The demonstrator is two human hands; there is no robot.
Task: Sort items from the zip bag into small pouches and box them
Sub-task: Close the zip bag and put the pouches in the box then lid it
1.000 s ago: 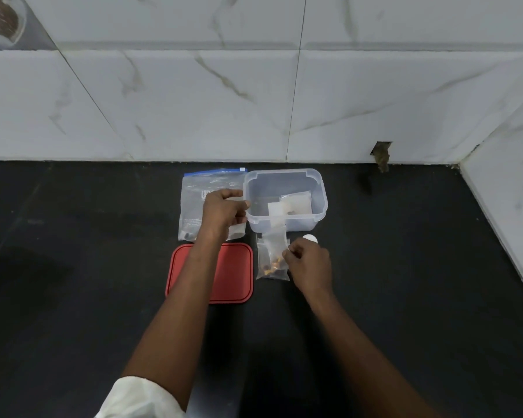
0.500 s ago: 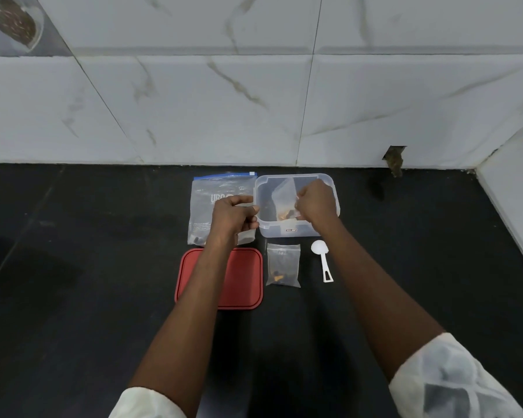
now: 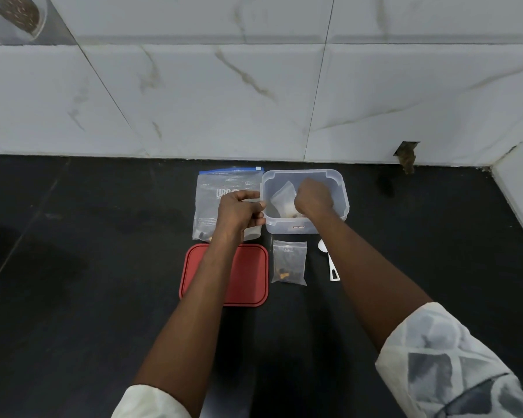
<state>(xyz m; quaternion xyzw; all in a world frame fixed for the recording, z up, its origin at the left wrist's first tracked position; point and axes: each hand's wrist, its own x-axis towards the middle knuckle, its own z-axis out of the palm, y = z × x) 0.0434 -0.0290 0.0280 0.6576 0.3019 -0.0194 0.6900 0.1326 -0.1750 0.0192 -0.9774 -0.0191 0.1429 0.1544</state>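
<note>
A clear plastic box (image 3: 338, 188) stands on the black counter near the wall. My right hand (image 3: 313, 198) is inside it, shut on a small clear pouch (image 3: 283, 198) that holds a few items. My left hand (image 3: 240, 211) grips the box's left rim between thumb and fingers. Left of the box lies the large zip bag (image 3: 215, 194) with a blue seal, partly under my left hand. In front of the box, a second filled small pouch (image 3: 289, 262) lies flat on the counter.
The red lid (image 3: 248, 276) lies in front of the zip bag, partly under my left forearm. A white spoon (image 3: 329, 260) lies right of the loose pouch. A marble-tiled wall (image 3: 254, 86) runs behind, with a side wall at the right.
My right hand lifted one small pouch from the counter and lowered it into the box. The left hand stayed at the box's rim.
</note>
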